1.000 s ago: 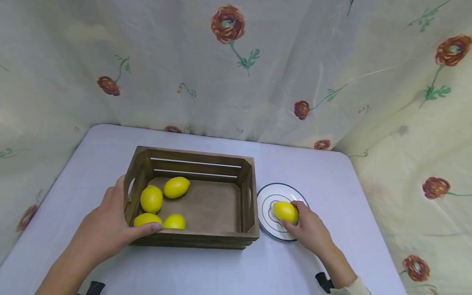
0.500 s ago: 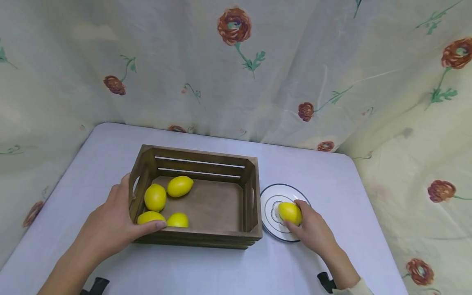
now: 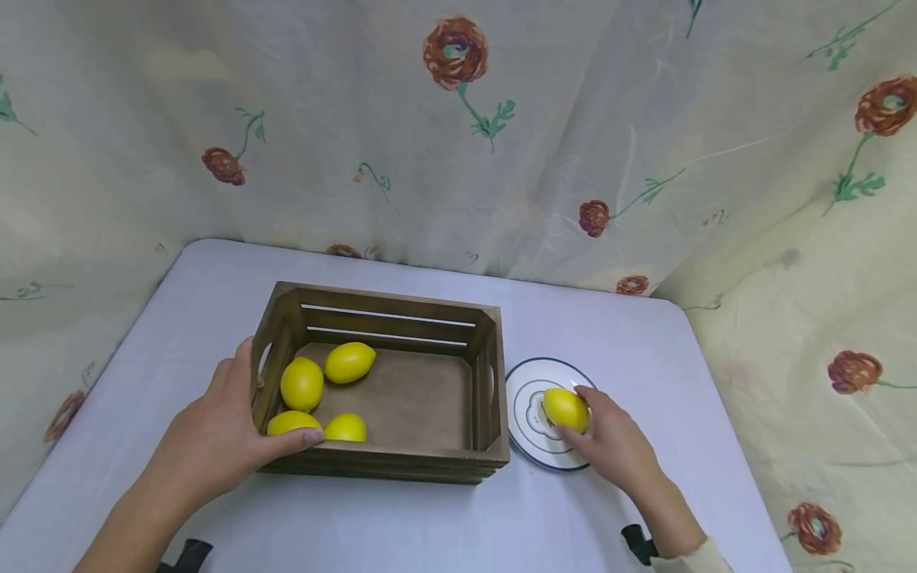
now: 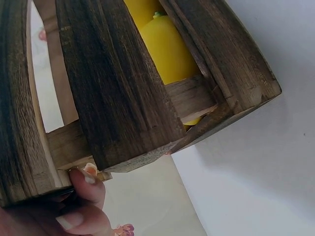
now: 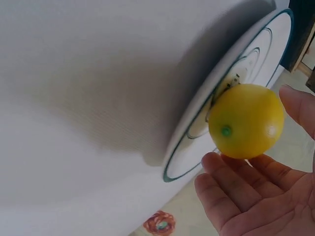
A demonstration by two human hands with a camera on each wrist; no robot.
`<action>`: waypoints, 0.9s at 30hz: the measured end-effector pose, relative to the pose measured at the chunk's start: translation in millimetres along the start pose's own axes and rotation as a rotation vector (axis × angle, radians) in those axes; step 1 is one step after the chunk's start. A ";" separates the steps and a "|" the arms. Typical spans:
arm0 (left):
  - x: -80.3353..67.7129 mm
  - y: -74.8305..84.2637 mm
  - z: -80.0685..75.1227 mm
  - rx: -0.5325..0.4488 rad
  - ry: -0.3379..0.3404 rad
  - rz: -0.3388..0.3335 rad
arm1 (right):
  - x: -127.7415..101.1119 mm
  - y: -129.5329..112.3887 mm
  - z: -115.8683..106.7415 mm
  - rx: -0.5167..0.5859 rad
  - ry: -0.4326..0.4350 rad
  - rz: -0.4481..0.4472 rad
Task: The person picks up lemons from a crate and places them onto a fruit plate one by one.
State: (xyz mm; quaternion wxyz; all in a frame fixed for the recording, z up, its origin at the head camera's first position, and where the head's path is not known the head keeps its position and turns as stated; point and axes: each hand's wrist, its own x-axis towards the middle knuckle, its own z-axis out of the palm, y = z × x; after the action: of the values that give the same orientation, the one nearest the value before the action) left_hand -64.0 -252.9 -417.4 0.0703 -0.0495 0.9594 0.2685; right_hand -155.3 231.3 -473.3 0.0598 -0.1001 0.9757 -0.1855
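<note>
A brown wooden crate (image 3: 401,450) stands left of centre with several yellow lemons (image 3: 302,383) inside, toward its left end. My left hand (image 3: 208,430) grips its near left corner, thumb along the front rim and fingers round the left end. In the left wrist view, fingertips curl at the edge of a dark slat (image 4: 113,83). On the white plate (image 3: 526,442) right of the crate rests another lemon (image 3: 564,409). My right hand (image 3: 619,442) is around this lemon's right side. The right wrist view shows its fingers loosely extended under the lemon (image 5: 246,123) and the thumb apart from it.
A white cloth (image 3: 430,525) covers the table. Behind and to the right hangs a flower-patterned curtain (image 3: 530,119). The plate sits close against the crate's right end.
The right hand has loosened round the lemon on the plate and drawn slightly to the right. The left hand keeps its grip on the crate. The head view has shifted a little.
</note>
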 end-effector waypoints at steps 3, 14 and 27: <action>-1.6 1.0 0.2 0.001 -0.001 -0.004 | -1.5 -1.3 -4.6 -0.004 0.019 -0.031; -7.0 2.7 2.7 0.010 -0.003 -0.013 | -9.3 -32.5 -36.7 0.030 0.046 -0.105; -6.3 3.2 3.3 0.006 0.011 -0.010 | -6.8 -75.4 -79.0 0.099 0.071 -0.350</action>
State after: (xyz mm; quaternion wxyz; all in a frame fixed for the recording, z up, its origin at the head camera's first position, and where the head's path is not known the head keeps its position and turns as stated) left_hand -57.9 -248.1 -417.5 0.0663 -0.0555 0.9603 0.2651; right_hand -147.8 191.7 -371.6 -0.0031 -0.2589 0.9345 -0.2441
